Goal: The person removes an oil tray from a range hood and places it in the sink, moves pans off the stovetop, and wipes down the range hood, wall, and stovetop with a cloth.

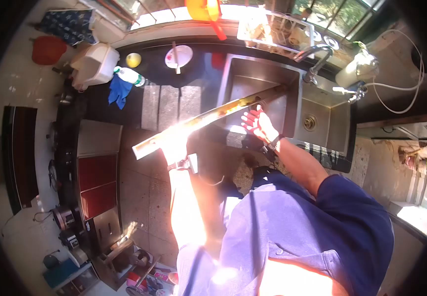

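A long, narrow metal strip [218, 113] with a raised edge slants over the counter's front and reaches into the larger basin of the steel sink [323, 109]. My left hand [175, 142] is closed around its lower left part; strong sunlight washes out the fingers. Just below the strip's far part, my right hand [262, 124] is turned palm up with the fingers apart and slightly bent, holding nothing. Its fingertips are close to the strip; whether they touch it, I cannot tell. Both wrists wear bands.
A dark faucet [312, 74] arches behind the sink. On the counter are a white bowl [184, 55] with a utensil, a bottle [130, 76], a blue cloth [119, 92] and a yellow round object [133, 60]. A white rack [295, 45] stands by the window.
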The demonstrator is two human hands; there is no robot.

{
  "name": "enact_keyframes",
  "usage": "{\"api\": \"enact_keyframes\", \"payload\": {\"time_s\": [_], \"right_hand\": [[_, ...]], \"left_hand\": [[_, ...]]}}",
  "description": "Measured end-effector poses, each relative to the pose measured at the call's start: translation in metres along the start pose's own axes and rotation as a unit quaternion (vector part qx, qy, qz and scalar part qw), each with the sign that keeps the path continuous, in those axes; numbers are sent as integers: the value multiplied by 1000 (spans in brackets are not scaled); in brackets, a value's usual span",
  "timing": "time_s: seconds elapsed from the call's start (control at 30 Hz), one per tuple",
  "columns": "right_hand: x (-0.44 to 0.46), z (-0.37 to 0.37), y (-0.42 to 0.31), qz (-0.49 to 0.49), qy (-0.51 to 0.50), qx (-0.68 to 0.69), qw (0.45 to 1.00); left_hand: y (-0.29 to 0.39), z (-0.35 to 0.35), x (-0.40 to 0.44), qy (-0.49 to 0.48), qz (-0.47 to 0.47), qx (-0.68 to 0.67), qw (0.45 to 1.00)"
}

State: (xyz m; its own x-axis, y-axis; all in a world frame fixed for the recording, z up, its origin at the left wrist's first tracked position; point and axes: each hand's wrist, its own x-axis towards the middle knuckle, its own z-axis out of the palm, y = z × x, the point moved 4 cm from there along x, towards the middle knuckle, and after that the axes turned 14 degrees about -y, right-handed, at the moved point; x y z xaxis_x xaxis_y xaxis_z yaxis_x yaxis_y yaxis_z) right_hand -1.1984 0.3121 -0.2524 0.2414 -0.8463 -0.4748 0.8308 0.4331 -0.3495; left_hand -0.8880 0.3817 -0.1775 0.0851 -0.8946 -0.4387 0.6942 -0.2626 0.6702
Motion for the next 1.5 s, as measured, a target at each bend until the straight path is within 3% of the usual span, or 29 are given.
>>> {"api": "enact_keyframes", "payload": {"time_s": [0.1,0.13,0.2,0.3,0.43,0.47,0.53,0.57,0.63,0.67,0.7,0.73,0.77,0.83,0.9,0.93,1.03,1.1,1.17,1.23,1.37,1.43,1.5], "right_hand": [[-25,53,34,89,-64,-102,989],[-28,64,53,115,-167,-74,977],[-62,123,89,165,-161,-143,963],[-71,182,160,300,-240,-206,900],[-75,247,249,361,-284,-291,840],[-71,262,273,384,-258,-322,826],[-65,302,319,327,-303,-344,826],[-61,311,342,327,-300,-341,829],[-35,306,372,301,-297,-417,805],[-24,307,371,222,-324,-420,818],[-12,317,372,145,-355,-423,821],[-25,347,364,210,-281,-442,825],[-19,341,369,221,-249,-384,861],[-19,369,382,223,-206,-361,882],[-4,397,414,204,-231,-295,904],[8,421,435,180,-235,-303,906],[64,487,498,124,-281,-322,896],[99,543,525,47,-329,-376,865],[142,598,539,-73,-382,-467,794],[196,649,542,-274,-380,-606,643],[314,707,560,-312,-307,-688,579],[383,722,571,-314,-281,-715,558],[467,736,580,-295,-235,-784,493]], "left_hand": [[5,-3,24,-3,-23,16,1000],[20,-8,41,-2,-26,27,999],[55,-15,72,-3,-46,54,997],[78,-31,84,-40,-96,93,990],[91,-127,47,-198,-104,150,963],[109,-153,36,-196,-103,146,964],[137,-194,18,-171,-262,257,914],[142,-193,3,-227,-102,-87,965],[179,-169,-2,-136,-140,-47,980],[167,-198,24,-240,-78,-76,965],[193,-190,20,-198,-114,-20,973],[209,-196,27,-189,-109,-30,975],[217,-208,28,-172,-104,-44,979],[240,-245,27,-198,-93,-74,973],[275,-278,22,-211,-55,-53,974],[288,-292,27,-128,-81,-56,987],[343,-319,30,-126,-65,-24,990],[363,-352,40,-130,-55,-3,990],[410,-380,33,-136,-45,33,989],[453,-434,13,-107,22,11,994],[518,-553,-49,103,115,-121,981],[534,-596,-90,165,160,-151,961],[542,-633,-119,195,189,-202,941]]}}
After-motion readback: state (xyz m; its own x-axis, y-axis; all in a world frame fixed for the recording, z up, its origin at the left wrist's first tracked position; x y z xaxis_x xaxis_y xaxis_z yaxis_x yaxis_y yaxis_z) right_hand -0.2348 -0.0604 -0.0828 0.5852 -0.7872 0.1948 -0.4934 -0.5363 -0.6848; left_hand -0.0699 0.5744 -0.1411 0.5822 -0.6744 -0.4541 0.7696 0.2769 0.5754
